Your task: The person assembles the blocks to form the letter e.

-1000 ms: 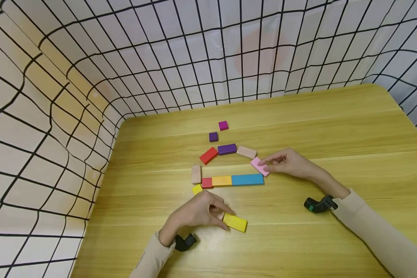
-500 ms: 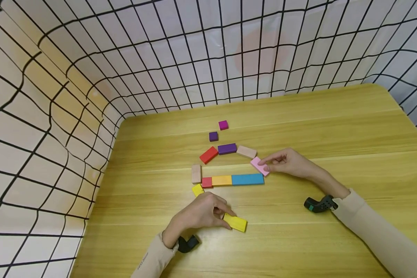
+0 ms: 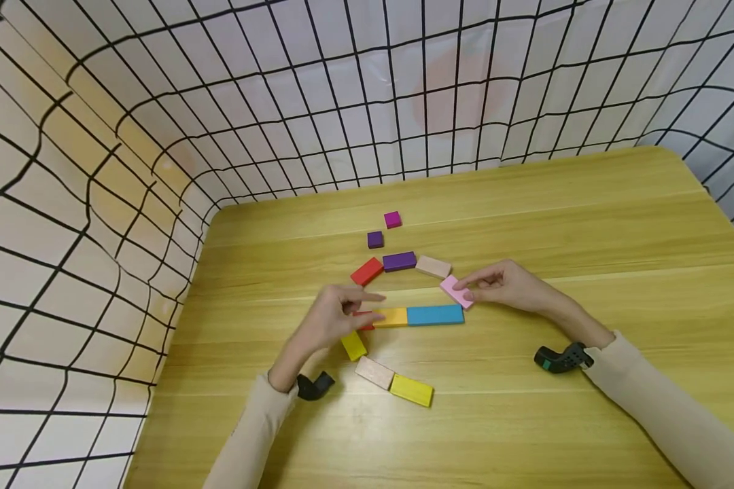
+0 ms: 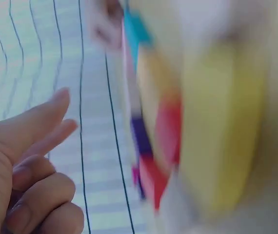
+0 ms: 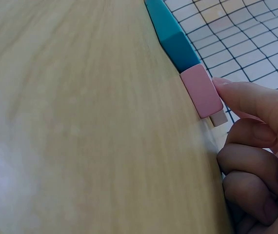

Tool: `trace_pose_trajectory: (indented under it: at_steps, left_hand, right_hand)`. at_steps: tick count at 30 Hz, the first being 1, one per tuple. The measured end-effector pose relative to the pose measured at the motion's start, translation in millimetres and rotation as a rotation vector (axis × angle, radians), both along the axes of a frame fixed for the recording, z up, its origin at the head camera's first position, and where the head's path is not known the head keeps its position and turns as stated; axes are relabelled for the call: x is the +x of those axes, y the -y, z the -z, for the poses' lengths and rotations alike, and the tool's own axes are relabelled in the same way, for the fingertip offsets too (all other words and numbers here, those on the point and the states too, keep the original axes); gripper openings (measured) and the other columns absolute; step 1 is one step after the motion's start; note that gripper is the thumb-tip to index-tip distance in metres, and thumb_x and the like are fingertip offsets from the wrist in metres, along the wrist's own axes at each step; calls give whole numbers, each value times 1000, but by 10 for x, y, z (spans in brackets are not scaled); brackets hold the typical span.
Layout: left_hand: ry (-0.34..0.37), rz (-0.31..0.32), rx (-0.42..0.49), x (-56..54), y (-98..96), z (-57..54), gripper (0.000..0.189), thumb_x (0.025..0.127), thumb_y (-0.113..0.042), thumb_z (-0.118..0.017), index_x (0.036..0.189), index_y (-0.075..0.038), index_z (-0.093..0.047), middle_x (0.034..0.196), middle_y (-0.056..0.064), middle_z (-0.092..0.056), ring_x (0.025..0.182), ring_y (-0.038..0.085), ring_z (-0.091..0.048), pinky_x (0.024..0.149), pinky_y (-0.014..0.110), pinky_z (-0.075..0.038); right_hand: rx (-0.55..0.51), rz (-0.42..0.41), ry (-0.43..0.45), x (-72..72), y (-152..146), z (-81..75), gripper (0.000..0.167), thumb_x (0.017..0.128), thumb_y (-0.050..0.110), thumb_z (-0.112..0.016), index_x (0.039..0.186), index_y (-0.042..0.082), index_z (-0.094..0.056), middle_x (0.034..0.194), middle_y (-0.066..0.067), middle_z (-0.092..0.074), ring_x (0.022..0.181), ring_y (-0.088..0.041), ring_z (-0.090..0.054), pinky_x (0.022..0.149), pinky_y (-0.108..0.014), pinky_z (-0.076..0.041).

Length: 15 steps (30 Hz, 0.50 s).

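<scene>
My right hand (image 3: 510, 291) pinches a pink block (image 3: 454, 288) between thumb and finger; it lies by the right end of a blue block (image 3: 435, 315). In the right wrist view the thumb is against the pink block's (image 5: 202, 92) side. My left hand (image 3: 332, 314) hovers over the left end of the row, thumb and forefinger apart with nothing between them. Its other fingers are curled in the left wrist view. Below it lie a yellow block (image 3: 353, 346), a beige block (image 3: 374, 372) and another yellow block (image 3: 411, 390). An orange block (image 3: 394, 317) and a partly covered red block sit beside the blue one.
A red block (image 3: 367, 272), a purple block (image 3: 399, 261) and a beige block (image 3: 433, 266) form an arc above the row. Farther back lie a small dark purple cube (image 3: 375, 239) and a magenta cube (image 3: 393, 219). Black-gridded white cloth (image 3: 367, 102) borders the wooden table (image 3: 556, 421).
My left hand has let go near the lower yellow block and moved up and left over the row, uncovering the lower beige block. The right hand stays on the pink block.
</scene>
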<state>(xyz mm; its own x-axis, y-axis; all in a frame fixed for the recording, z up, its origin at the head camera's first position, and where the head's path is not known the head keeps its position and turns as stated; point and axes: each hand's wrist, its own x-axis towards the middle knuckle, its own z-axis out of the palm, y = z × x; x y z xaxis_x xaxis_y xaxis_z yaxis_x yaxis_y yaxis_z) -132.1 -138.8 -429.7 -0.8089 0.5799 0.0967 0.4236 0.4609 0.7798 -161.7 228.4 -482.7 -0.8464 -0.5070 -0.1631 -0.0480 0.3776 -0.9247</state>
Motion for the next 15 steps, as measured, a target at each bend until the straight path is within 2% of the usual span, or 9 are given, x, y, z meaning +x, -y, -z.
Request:
trace_pose_trajectory:
  at_steps: [3,5,8,10,12,15]
  left_hand:
    - [-8,-123,29,-393,94,-25,28,88,-10,-83,114,1,-79,59,-4,-27,55,9,-24,52,22,-22]
    - [-11,-164,20,-656,141,-4,29,90,-11,-82,116,1,-78,60,-4,-24,57,10,-21,53,24,-21]
    - [22,-202,3,-982,185,48,34,91,-14,-81,122,-1,-76,60,-3,-21,57,12,-20,55,25,-22]
    - [35,-213,-7,-1151,195,84,36,91,-15,-81,124,-3,-75,61,-3,-22,58,12,-20,57,26,-23]
    - [57,-208,-21,-1275,189,105,37,91,-14,-81,126,-5,-75,61,-2,-23,58,13,-22,58,27,-24]
    - [83,-159,-70,-1418,151,122,36,93,-11,-79,128,-9,-74,61,-2,-25,59,14,-24,58,27,-26]
  right_hand:
    - [-3,-2,-4,3,-8,-2,25,96,20,-76,119,10,-78,58,8,-35,59,-5,-33,55,-26,-32]
    - [-4,-2,-7,5,-10,1,25,96,19,-76,119,9,-78,58,8,-35,58,-5,-33,54,-25,-33]
    - [-5,-2,-6,8,-6,4,25,96,18,-76,119,8,-78,59,8,-36,59,-4,-33,55,-25,-33]
    - [-2,0,-3,10,-3,4,26,96,17,-75,119,7,-78,60,8,-36,60,-5,-33,56,-25,-32]
    - [1,0,-1,12,-2,2,26,96,18,-75,119,7,-78,60,8,-36,61,-5,-33,57,-25,-32]
    - [3,5,-2,15,-6,-4,26,96,18,-76,119,8,-78,60,8,-36,61,-5,-33,56,-25,-31]
